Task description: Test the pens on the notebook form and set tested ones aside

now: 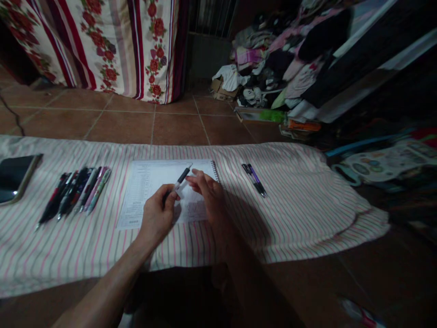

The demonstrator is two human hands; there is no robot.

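A black and silver pen (182,177) is held over a spiral notebook (150,182) lying open on a striped cloth (300,205). My left hand (157,215) is closed round the pen's lower end. My right hand (209,193) pinches near the pen's middle with thumb and fingers, its palm resting over the notebook's right side. A row of several pens (75,191) lies on the cloth left of the notebook. Two more pens (254,179), one purple, lie to its right.
A dark phone (15,177) sits at the cloth's left edge. Beyond the cloth are brown floor tiles (177,125), a floral striped bedsheet (102,45) hanging at the back, and a pile of clothes (273,59) at the back right. Toys and clutter (382,164) lie at right.
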